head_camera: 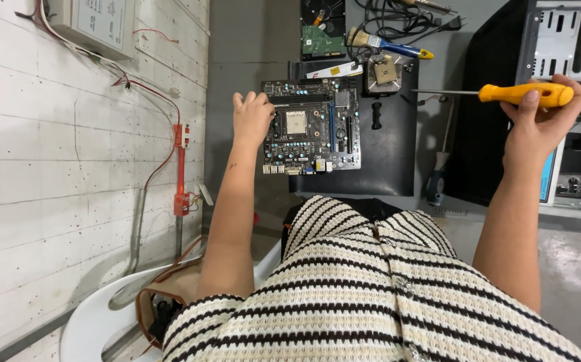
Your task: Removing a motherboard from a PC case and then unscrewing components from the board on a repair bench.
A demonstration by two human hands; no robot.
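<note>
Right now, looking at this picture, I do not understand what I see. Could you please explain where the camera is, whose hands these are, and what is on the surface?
The camera sits on a person's head and looks down, so both arms belong to the wearer. The left hand rests on the edge of a computer motherboard, which lies on a dark mat. The right hand holds a yellow-handled screwdriver up in the air. Beyond the board lie a brush, a cooling fan, a hard drive and cables. A second screwdriver lies beside the mat. An open computer case stands at the right.
</note>
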